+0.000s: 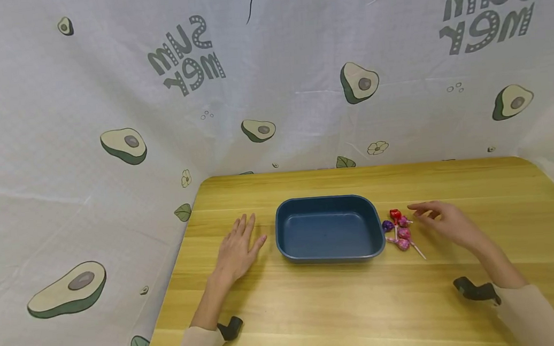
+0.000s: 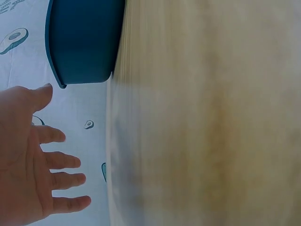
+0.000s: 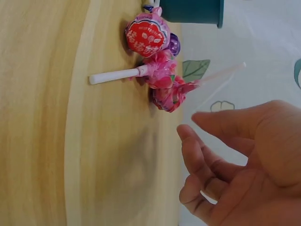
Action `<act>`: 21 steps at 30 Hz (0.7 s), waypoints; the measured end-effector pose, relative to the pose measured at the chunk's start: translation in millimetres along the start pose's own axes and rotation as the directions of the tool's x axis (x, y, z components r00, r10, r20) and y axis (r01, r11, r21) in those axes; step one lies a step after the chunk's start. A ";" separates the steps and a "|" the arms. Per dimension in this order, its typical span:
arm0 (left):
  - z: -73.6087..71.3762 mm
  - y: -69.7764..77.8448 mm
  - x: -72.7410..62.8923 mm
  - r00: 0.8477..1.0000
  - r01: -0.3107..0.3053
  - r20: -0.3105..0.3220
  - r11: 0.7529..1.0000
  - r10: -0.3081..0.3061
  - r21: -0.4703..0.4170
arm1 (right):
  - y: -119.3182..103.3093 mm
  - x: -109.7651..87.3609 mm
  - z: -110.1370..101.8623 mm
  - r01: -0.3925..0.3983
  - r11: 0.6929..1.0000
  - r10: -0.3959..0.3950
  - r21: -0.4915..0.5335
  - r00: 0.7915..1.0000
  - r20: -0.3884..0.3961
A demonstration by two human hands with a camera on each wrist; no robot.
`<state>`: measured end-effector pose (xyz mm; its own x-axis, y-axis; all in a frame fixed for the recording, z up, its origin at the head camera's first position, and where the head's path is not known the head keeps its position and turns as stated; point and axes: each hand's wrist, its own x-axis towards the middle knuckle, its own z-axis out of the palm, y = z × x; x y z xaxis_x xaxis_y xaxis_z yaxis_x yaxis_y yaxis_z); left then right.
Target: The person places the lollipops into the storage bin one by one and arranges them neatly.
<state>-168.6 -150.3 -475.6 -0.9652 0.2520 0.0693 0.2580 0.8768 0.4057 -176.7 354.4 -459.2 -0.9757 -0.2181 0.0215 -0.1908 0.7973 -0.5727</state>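
Observation:
Several wrapped lollipops lie in a small heap on the table just right of a dark blue rectangular tray (image 1: 329,236). Among them are a red lollipop (image 1: 395,214), a purple lollipop (image 1: 388,226) and pink lollipops (image 1: 404,233) with white sticks. My right hand (image 1: 447,225) is close to the heap's right side, its fingers loosely bent and nothing between thumb and forefinger. In the right wrist view, one pink-and-red wrapper (image 3: 147,37) shows printed lettering. To the left of the tray, my left hand (image 1: 236,251) is spread palm down, fingers straight, holding nothing.
The wooden table (image 1: 315,309) ends at a back edge against a pale hanging cloth (image 1: 288,59) printed with avocados and lettering. Black wrist straps (image 1: 475,290) sit at both sleeve cuffs. The tray's bare floor shows inside its raised walls.

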 end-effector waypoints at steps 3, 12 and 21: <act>0.7 4.1 1.8 0.999 -0.045 -0.006 0.998 0.045 -0.046 | 1.7 2.4 2.7 0.000 1.000 -0.001 0.011 0.999 0.054; 9.0 19.8 8.6 0.985 -0.167 0.019 0.983 0.169 -0.076 | 0.3 6.9 10.7 0.015 1.000 -0.014 -0.010 0.997 0.077; 14.8 24.8 14.8 0.983 -0.164 0.064 0.977 0.174 -0.135 | -0.1 11.1 13.3 0.012 0.999 -0.010 -0.032 0.998 0.059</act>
<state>-175.9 -118.9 -478.0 -0.9010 0.4263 0.0808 0.4052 0.7601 0.5081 -186.1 344.4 -469.8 -0.9657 -0.2589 -0.0212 -0.2058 0.8123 -0.5457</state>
